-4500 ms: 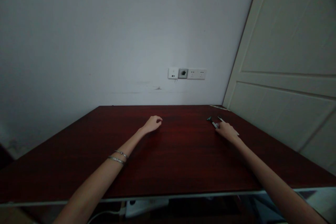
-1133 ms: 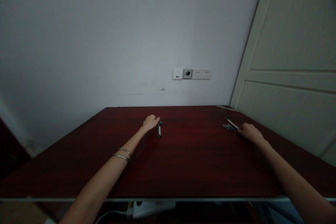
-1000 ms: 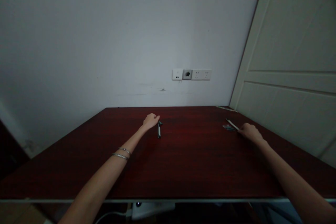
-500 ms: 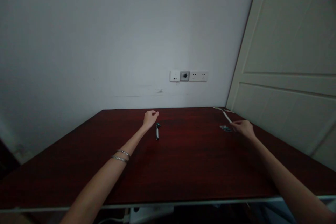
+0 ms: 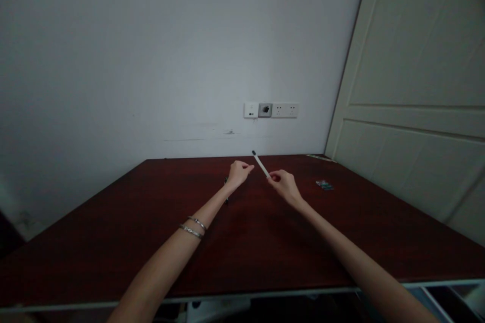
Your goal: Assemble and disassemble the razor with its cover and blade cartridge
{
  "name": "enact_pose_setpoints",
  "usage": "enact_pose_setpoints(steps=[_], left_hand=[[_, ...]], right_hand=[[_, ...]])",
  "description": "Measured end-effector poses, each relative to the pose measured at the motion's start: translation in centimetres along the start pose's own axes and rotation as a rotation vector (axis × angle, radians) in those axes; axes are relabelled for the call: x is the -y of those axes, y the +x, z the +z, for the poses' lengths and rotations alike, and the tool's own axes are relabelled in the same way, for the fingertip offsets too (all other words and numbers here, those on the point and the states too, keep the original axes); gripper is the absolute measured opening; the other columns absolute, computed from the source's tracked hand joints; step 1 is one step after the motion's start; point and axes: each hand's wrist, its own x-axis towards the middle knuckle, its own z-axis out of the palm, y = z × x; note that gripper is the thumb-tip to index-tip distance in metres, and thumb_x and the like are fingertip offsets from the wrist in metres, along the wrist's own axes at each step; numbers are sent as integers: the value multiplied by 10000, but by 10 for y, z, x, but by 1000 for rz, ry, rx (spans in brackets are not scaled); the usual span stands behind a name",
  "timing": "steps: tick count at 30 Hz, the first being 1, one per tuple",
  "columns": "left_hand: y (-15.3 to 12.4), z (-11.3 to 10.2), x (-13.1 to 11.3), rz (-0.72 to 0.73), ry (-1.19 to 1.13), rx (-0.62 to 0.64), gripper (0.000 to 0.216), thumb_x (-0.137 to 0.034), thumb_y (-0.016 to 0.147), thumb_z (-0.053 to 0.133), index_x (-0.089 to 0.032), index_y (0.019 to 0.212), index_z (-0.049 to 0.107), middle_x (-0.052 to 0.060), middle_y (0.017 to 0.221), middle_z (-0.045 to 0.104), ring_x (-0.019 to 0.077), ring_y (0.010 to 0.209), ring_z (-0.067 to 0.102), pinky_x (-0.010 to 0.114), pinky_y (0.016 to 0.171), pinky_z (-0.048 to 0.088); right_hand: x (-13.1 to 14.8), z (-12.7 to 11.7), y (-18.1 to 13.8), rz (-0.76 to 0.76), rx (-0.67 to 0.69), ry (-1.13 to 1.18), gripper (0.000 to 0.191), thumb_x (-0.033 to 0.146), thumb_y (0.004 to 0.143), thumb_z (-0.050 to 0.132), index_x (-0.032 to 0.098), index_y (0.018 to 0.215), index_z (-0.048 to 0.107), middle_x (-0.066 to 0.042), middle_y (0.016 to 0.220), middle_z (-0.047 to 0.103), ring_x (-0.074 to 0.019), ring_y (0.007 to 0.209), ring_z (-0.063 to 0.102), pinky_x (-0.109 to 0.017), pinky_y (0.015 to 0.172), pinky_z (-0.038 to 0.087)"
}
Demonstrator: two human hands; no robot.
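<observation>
My right hand point(image 5: 285, 186) pinches a slim white stick with a dark tip point(image 5: 261, 165) by its lower end, holding it tilted above the table. The stick resembles a toothbrush, but its head is too small to make out. My left hand point(image 5: 239, 173) is just left of the stick, apart from it, with thumb and fingertips closed together. Whether anything lies in that pinch cannot be seen. Behind my left wrist, a dark razor-like thing point(image 5: 226, 180) on the table is mostly hidden.
On the right of the dark red table point(image 5: 273, 247) lies a small clear pack with greenish parts point(image 5: 325, 185). A thin pale strip point(image 5: 321, 158) rests in the back right corner. Wall sockets point(image 5: 285, 110) sit above the table, and a pale panelled door point(image 5: 409, 146) stands along the right.
My right hand has moved left from the table's right side, bringing the white stick to the middle. My left hand has shifted right, now covering most of the razor-like thing.
</observation>
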Motion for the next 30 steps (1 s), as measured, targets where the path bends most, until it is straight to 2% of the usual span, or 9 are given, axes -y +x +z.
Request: enact_pose_setpoints(steps=[5,11,15,20,24,30], left_hand=[[0,6,3,-151,15,13,427,-482,756,544,-101,648,704,47,521,610,129,515,551,220,506,364],[2,10,10,-223,-16,1,420,-483,749,561,-98,653,698,37,490,584,104,455,519,204,459,361],[7,3,11,-281,15,105,370,-434,745,581,-88,675,690,47,531,603,86,437,499,190,427,363],[16,-5,17,-313,57,284,199,-277,693,619,-85,698,672,41,575,612,61,421,466,171,405,355],[23,-5,23,-316,155,340,138,-217,650,605,-85,621,631,28,528,572,62,391,436,186,391,344],[33,-4,34,-267,322,398,110,-178,611,594,-96,538,595,28,446,521,113,419,496,223,448,408]], right_hand=[[21,9,-7,-80,54,-34,210,283,751,536,169,824,696,-50,732,622,-153,650,565,-251,639,412],[38,14,-12,-161,128,-149,209,281,811,504,177,855,680,-49,782,584,-141,680,552,-228,630,384],[46,17,-18,-176,169,-237,220,293,840,480,176,857,666,-55,823,570,-139,689,552,-225,622,375],[51,27,-22,-195,268,-288,222,305,853,483,163,843,654,-76,840,580,-164,761,561,-235,665,387],[55,31,-24,-240,329,-282,256,355,853,492,153,848,649,-92,856,586,-188,802,564,-250,680,398],[52,23,-27,-206,311,-225,290,366,864,474,150,828,664,-90,824,602,-178,774,577,-251,702,403]])
